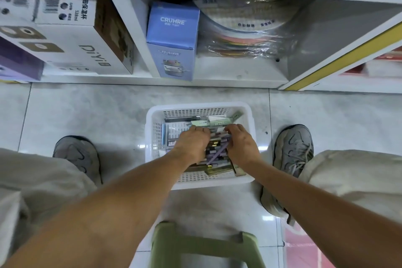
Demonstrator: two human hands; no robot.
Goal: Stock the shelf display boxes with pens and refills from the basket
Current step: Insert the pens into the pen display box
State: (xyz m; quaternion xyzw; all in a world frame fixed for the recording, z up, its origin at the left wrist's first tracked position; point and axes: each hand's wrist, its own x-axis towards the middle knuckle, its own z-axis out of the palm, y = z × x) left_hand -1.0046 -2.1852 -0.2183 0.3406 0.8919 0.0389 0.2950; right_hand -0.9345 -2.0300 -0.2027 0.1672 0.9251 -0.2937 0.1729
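White mesh basket (150, 137), on the floor (87, 111) between the feet for easy reach from the green stool (204, 243), holds pens and refill packs (214, 154); left hand (192, 144) and right hand (240, 148) curl into the pile, gathering a batch, exact hold hidden.

floor (91, 111): pale grey marbled tiles, glossy with light glare | shelf unit (217, 76) at 12 o'clock: white, scuffed | yellow edge strip (339, 59) at 2 o'clock | green stool (204, 243) at 6 o'clock | blue carton (171, 41) standing upright in the lowest bay
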